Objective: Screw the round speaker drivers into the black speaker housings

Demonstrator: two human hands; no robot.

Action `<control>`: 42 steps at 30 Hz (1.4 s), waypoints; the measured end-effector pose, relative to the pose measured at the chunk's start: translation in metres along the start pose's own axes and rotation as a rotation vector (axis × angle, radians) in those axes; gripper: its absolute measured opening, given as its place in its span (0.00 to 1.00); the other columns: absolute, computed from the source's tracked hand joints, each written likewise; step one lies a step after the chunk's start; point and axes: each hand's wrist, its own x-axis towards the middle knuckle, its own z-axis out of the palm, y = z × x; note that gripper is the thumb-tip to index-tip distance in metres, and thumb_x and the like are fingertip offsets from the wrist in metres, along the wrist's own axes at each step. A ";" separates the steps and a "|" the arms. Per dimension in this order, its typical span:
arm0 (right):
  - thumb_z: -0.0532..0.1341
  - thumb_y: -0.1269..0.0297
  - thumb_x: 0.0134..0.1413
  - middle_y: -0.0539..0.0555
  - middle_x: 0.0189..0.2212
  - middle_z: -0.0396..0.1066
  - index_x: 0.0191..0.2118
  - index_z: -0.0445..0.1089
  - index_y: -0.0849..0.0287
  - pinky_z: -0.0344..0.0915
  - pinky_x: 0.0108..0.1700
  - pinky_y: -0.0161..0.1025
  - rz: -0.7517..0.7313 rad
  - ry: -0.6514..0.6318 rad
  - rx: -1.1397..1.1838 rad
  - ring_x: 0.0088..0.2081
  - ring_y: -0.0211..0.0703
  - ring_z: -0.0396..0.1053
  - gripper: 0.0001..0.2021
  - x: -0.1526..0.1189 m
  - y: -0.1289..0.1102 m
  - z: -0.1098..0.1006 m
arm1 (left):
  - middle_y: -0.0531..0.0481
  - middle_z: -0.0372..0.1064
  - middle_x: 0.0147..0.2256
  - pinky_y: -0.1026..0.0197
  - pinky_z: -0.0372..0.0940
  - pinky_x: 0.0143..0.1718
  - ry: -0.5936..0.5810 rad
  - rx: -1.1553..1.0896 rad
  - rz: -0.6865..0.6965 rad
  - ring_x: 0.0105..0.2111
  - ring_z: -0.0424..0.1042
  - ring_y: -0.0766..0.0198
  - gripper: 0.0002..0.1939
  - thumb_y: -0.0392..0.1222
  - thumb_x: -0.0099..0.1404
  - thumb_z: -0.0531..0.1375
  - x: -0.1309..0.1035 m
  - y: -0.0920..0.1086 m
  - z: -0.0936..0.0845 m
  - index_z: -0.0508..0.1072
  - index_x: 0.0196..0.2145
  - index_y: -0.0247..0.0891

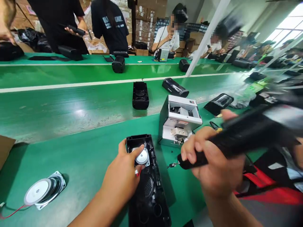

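Note:
In the head view a long black speaker housing (pixel 155 186) lies open side up on the green bench. A small round speaker (pixel 142 157) with a pale back sits in its far end. My left hand (pixel 126 171) grips the housing's left wall, thumb on the speaker's edge, near a red wire with a white connector (pixel 136 172). My right hand (pixel 217 164) is wrapped round a black electric screwdriver (pixel 227 138), smeared by motion. Its bit (pixel 172 165) points left, just right of the housing, apart from it. A larger loose speaker (pixel 41 190) rests at left.
Beyond the housing stands a grey-white machine (pixel 181 118). A conveyor belt (pixel 71 104) carries a black open case (pixel 140 96) and a black speaker body (pixel 175 87). A cardboard box (pixel 6 149) is at left, a red item (pixel 267 195) at right. Several people work across the belt.

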 end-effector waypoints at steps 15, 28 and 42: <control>0.62 0.67 0.69 0.45 0.32 0.65 0.70 0.58 0.41 0.71 0.25 0.39 -0.101 -0.134 0.034 0.24 0.38 0.67 0.29 -0.045 0.047 0.023 | 0.37 0.42 0.75 0.43 0.77 0.52 -0.021 -0.024 0.002 0.50 0.82 0.43 0.33 0.33 0.68 0.66 -0.002 0.007 -0.006 0.70 0.67 0.59; 0.60 0.72 0.65 0.46 0.33 0.65 0.66 0.57 0.41 0.73 0.25 0.41 -0.146 -0.270 0.040 0.25 0.40 0.68 0.28 -0.057 0.060 0.008 | 0.35 0.42 0.75 0.42 0.77 0.52 -0.026 -0.017 -0.001 0.50 0.83 0.43 0.33 0.33 0.68 0.66 -0.003 0.010 -0.007 0.71 0.67 0.56; 0.63 0.77 0.65 0.44 0.30 0.68 0.60 0.62 0.45 0.71 0.30 0.44 -0.046 -0.197 0.017 0.26 0.42 0.69 0.24 -0.055 0.062 0.009 | 0.36 0.44 0.75 0.38 0.74 0.56 -0.027 -0.152 0.000 0.50 0.83 0.39 0.35 0.31 0.62 0.67 -0.006 0.012 -0.011 0.74 0.64 0.57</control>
